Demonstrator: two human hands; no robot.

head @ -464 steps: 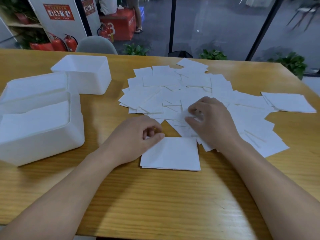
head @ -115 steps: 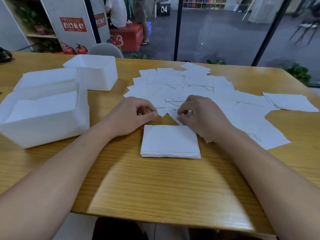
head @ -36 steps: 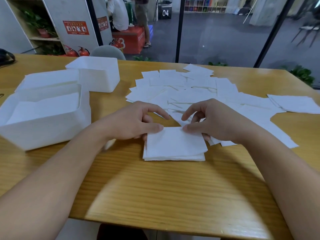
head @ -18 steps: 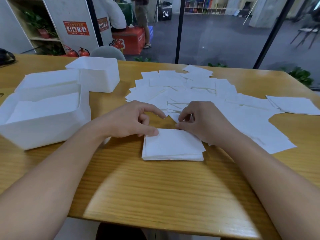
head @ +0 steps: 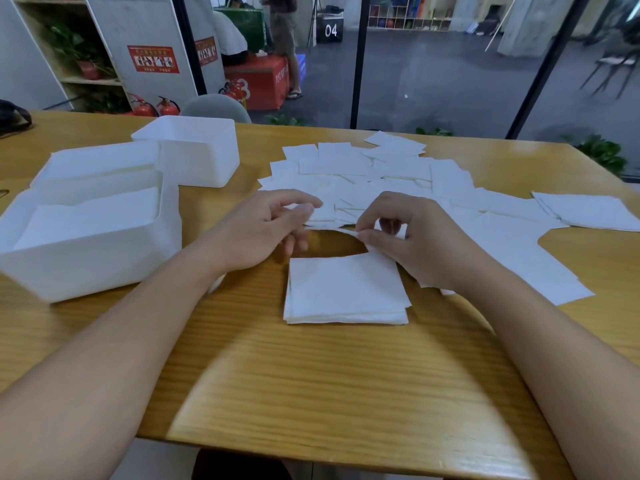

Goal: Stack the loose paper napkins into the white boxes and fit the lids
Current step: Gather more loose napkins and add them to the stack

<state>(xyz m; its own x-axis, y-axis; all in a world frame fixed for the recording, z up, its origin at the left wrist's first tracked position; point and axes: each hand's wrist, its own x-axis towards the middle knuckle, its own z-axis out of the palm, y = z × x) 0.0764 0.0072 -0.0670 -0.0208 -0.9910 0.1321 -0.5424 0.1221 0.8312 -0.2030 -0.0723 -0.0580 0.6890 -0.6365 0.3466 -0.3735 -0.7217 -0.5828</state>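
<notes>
Sitting square near the table's (head: 329, 393) front half, a neat stack of napkins (head: 344, 292) is lined up with its edges mostly flush, though the top sheet is skewed a bit toward the right. Just behind it a small patch of bare wood is left open, and that gap is framed by both hands.

The right hand (head: 422, 240) is curled, and the near edge of a loose napkin (head: 349, 232) is pinched between thumb and fingertips right at the far right corner of the stack. The left hand (head: 266, 230) is held loosely curled just left of the gap; whether anything is actually gripped by it can't be told, since the fingertips are blurred against the white paper.

Behind the hands, the loose napkins (head: 398, 174) are spread in an overlapping fan across the middle and right of the table, with one small pile (head: 588, 211) set close to the right edge.

On the left, an open white box (head: 86, 258) is parked near the left edge, with napkins already laid inside. A lid (head: 100, 161) is seen just behind it, and a second white box (head: 194, 150) is placed further back. Plenty of bare wood is left in front of the stack, toward the near edge.
</notes>
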